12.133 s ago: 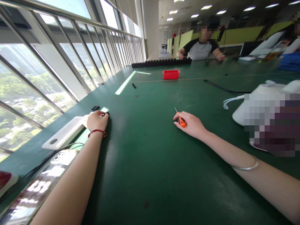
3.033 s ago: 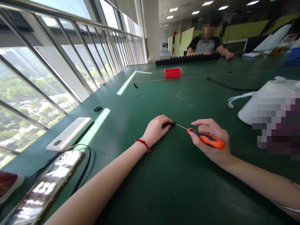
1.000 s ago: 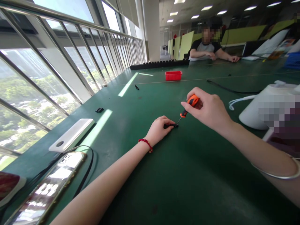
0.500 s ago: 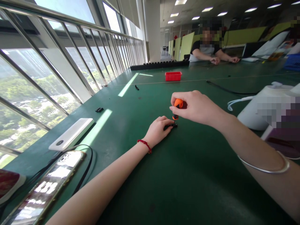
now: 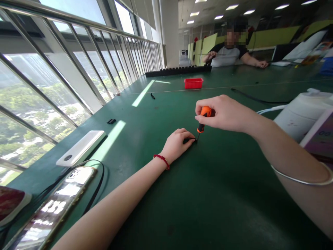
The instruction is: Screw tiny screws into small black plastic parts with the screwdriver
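Note:
My right hand is closed round the orange and black handle of a screwdriver, which tilts with its thin shaft pointing down and left. Its tip is at the right end of a small black part; whether it touches cannot be made out. My left hand pinches that part against the green table, and the fingers hide most of it. A red cord bracelet circles the left wrist, a silver bangle the right forearm.
A red bin and a long black slotted bar lie farther back. Small black pieces, a white power bank and a phone are at left. A white container stands right. Another person sits opposite.
My right hand and the screwdriver have shifted right, and the screwdriver leans more. My left hand still pinches the black part. The person opposite has raised one hand.

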`<state>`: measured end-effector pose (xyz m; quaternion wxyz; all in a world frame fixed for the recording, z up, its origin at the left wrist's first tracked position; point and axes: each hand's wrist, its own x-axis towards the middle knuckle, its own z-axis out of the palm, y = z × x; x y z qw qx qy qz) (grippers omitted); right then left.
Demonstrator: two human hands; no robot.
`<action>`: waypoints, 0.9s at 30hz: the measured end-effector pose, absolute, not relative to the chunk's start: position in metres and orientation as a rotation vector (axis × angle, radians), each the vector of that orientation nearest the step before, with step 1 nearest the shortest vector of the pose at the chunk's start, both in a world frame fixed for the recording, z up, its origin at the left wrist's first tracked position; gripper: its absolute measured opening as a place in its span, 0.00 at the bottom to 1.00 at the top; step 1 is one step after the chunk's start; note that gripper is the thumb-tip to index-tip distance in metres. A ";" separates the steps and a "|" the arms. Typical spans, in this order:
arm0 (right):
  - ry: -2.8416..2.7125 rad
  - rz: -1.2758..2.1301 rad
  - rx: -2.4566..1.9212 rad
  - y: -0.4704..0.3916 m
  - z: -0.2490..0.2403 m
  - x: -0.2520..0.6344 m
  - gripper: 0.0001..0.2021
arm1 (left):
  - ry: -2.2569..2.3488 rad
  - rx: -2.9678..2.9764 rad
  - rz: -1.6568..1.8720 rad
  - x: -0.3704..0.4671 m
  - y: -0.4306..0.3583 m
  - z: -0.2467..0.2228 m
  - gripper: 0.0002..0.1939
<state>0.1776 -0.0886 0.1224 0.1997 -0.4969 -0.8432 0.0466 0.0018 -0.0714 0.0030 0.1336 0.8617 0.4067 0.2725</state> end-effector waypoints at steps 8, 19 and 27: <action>-2.323 0.212 -1.435 -0.086 0.124 0.184 0.07 | 1.148 2.295 0.810 0.002 -0.065 0.001 0.07; -2.352 0.283 -1.407 -0.083 0.123 0.183 0.13 | 1.229 2.386 0.755 0.007 -0.069 0.004 0.06; -2.102 0.084 -1.378 -0.081 0.122 0.179 0.08 | 1.118 2.335 0.804 0.002 -0.063 -0.001 0.07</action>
